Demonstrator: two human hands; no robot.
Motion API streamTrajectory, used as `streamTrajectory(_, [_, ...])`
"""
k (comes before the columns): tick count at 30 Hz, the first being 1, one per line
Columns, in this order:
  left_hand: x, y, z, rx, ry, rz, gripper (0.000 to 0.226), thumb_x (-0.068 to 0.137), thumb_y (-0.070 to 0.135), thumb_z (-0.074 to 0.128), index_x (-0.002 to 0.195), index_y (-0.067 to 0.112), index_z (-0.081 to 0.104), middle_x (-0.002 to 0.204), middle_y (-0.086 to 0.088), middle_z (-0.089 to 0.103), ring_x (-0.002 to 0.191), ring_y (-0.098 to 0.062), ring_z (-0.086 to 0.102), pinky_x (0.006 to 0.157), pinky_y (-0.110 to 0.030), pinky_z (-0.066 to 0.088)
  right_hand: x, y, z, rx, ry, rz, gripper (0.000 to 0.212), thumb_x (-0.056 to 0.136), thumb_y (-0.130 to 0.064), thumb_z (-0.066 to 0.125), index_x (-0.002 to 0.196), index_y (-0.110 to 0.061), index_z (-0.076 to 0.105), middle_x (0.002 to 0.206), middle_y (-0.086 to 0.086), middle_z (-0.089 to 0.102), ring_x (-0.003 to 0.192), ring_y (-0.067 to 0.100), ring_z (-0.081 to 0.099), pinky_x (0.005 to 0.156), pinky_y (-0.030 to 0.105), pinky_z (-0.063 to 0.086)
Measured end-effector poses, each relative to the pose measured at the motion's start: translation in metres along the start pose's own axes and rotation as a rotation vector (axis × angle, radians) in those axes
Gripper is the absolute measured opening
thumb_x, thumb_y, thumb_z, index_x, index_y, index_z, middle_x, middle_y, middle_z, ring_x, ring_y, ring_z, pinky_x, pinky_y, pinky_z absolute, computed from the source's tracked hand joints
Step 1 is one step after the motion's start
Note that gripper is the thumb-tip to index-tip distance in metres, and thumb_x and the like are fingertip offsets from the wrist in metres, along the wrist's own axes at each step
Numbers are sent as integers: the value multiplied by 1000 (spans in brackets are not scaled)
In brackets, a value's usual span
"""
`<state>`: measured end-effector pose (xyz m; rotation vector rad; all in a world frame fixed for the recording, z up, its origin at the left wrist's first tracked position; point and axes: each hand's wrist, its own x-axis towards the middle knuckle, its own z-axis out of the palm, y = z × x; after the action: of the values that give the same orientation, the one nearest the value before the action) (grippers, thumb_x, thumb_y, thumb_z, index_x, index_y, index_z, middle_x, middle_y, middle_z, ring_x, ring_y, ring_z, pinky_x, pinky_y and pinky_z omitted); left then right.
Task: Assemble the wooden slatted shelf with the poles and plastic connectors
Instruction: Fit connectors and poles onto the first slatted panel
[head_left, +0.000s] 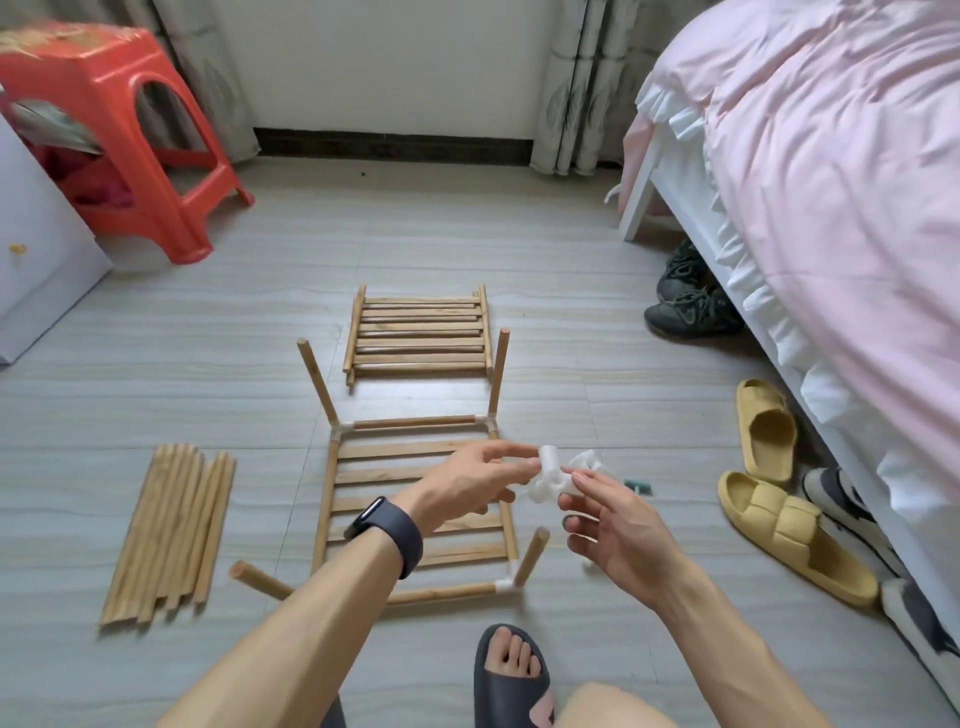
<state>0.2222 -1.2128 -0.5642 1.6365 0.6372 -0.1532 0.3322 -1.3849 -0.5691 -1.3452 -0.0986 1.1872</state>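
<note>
White plastic connectors (551, 480) sit pinched between both hands above the right side of the part-built shelf frame (415, 512), which lies flat on the floor in front of the person; the left hand (475, 480) grips one socket of the cluster with thumb and fingertips, and the right hand (608, 525) holds the other side with its fingers loosely curled. That frame already has slats and white corner joints, with four poles angling up and outward from its corners. A second slatted panel (420, 335) lies farther off on the floor, toward the wall, and a bundle of spare poles (171, 530) lies well to the left of the frame. A small teal tool (638, 486) rests on the floor just right of the hands. The step in hand looks like separating or orienting a connector. Risks from here: the upright poles are splayed unevenly, so forcing a connector down could lever a corner joint loose; a socket turned the wrong way would leave the next panel with nowhere to seat; and a dropped piece could roll toward the slippers (779, 493) beside the bed (810, 171)
</note>
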Motion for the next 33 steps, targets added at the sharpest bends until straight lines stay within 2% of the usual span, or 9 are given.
streamTrajectory(3, [-9,5,9,-44,41,-8,33,95,52,60,124,37,62,106,10,75,102,-15,70,93,-39,52,-8,-1,1,-57,-15,-12,17,100,-25,58,107,-14,70,79,5,62,63,15,52,58,27,40])
streamTrajectory(6, [-13,5,15,-88,86,-9,31,94,50,63,117,29,65,97,9,77,97,-16,73,88,-37,54,-12,-2,-1,-147,25,-47,22,100,-26,60,113,-11,68,77,3,64,61,14,52,56,24,42])
streamTrajectory(9, [-15,3,23,-136,101,-32,27,95,43,65,110,22,67,94,7,78,96,-18,74,80,-32,51,-14,0,-2,-190,79,-83,22,99,-28,62,110,-10,67,76,1,64,58,12,53,55,22,43])
streamTrajectory(11, [-16,0,27,-160,108,-38,27,95,42,65,109,19,68,95,7,78,95,-17,74,81,-31,51,-15,2,-2,-185,97,-80,23,98,-29,63,109,-10,68,80,3,63,59,12,54,55,23,43])
streamTrajectory(16, [-16,-15,34,-304,147,-103,31,96,41,62,115,17,70,99,5,78,92,-17,74,93,-38,53,-15,12,-4,-208,95,-62,30,97,-39,62,116,-16,68,105,7,74,82,22,66,68,29,51])
streamTrajectory(20, [-15,-23,37,-414,149,-131,29,96,38,62,115,18,70,100,4,78,88,-15,74,84,-34,51,-15,19,-4,-211,65,-26,29,99,-40,59,114,-17,69,101,7,77,83,22,72,74,33,52])
streamTrajectory(26, [-12,-28,38,-340,151,-105,29,95,34,65,116,15,67,99,5,78,80,-11,72,75,-30,51,-8,18,-8,-220,68,-16,32,98,-41,59,111,-14,73,106,8,76,91,27,71,81,35,54])
streamTrajectory(29, [-10,-30,40,-307,171,-91,24,94,31,65,113,16,66,96,5,78,76,-10,71,74,-30,50,-5,19,-10,-250,79,-4,27,95,-32,67,107,-9,72,103,8,74,86,22,71,74,29,55])
streamTrajectory(33, [-5,-34,41,-273,187,-95,23,93,30,66,113,18,66,95,6,78,76,-12,71,69,-28,48,-1,24,-13,-258,94,13,28,92,-25,71,112,-6,69,106,11,74,84,21,71,70,27,54])
